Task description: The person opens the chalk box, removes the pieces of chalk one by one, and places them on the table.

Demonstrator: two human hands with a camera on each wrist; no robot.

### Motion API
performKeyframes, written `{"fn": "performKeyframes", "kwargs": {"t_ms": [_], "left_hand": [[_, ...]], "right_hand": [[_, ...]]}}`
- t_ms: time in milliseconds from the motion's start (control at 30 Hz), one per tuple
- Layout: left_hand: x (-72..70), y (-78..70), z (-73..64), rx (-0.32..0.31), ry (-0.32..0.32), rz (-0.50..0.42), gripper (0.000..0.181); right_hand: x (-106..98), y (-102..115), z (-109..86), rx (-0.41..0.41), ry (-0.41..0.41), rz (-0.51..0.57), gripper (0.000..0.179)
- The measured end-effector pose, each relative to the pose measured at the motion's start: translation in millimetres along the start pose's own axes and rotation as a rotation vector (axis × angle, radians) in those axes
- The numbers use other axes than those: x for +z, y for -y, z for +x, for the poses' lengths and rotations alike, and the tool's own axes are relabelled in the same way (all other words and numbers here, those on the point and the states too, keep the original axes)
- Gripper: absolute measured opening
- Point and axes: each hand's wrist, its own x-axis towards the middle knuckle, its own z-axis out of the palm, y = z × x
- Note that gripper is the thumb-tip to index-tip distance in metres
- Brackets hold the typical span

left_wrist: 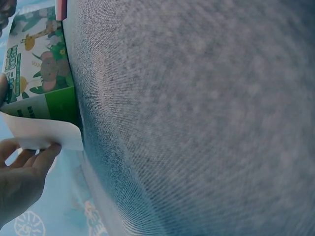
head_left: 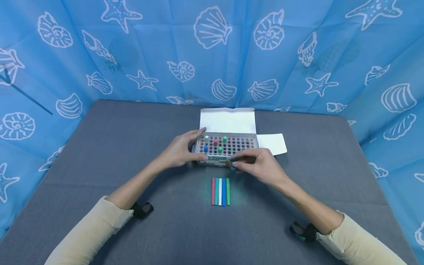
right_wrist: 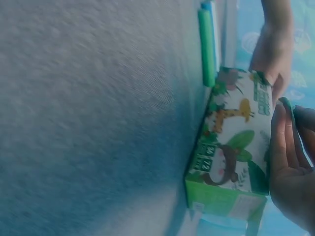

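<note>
A cardboard chalk box (head_left: 216,162) with cartoon animals on its front stands open; its holed tray (head_left: 243,142) has several coloured chalk sticks poking up on the left side. My left hand (head_left: 180,149) grips the box's left end, thumb at the front and fingers toward the back. In the left wrist view its fingers lie by a white end flap (left_wrist: 47,132). At the front right, my right hand (head_left: 260,163) pinches a small green piece, seemingly a chalk stick (right_wrist: 287,108), mostly hidden by the fingers. Several chalk sticks (head_left: 220,192) lie side by side before the box.
The box's white lid (head_left: 228,121) is folded back behind it, and a white side flap (head_left: 272,143) sticks out to the right. Grey cloth covers the table (head_left: 132,129). A blue curtain (head_left: 159,44) with white shells hangs around the back and sides.
</note>
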Motion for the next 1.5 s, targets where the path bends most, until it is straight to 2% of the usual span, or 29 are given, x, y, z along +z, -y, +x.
{"fn": "performKeyframes", "kwargs": {"t_ms": [233, 367, 600, 933, 1167, 1500], "left_hand": [[-0.6, 0.7, -0.2, 0.001, -0.003, -0.004, 0.094], [-0.9, 1.1, 0.0, 0.009, -0.004, 0.000, 0.094], [3.9, 2.7, -2.9, 0.017, -0.003, -0.011, 0.094], [8.4, 5.0, -1.5, 0.010, -0.003, -0.018, 0.094], [4.2, 3.2, 0.0, 0.021, 0.002, -0.016, 0.094], [0.2, 4.4, 0.3, 0.038, 0.001, -0.008, 0.094]], "right_hand": [[-8.0, 6.1, 10.3, -0.030, -0.071, -0.050, 0.019], [-10.8, 5.2, 18.3, -0.041, -0.088, -0.042, 0.020], [-12.3, 4.4, 29.2, -0.034, -0.131, -0.038, 0.018], [-9.1, -4.3, 45.0, -0.005, -0.168, -0.124, 0.024], [-7.8, -3.0, 56.1, 0.038, -0.168, -0.180, 0.025], [-1.9, -0.4, 69.1, 0.127, -0.110, -0.277, 0.027]]}}
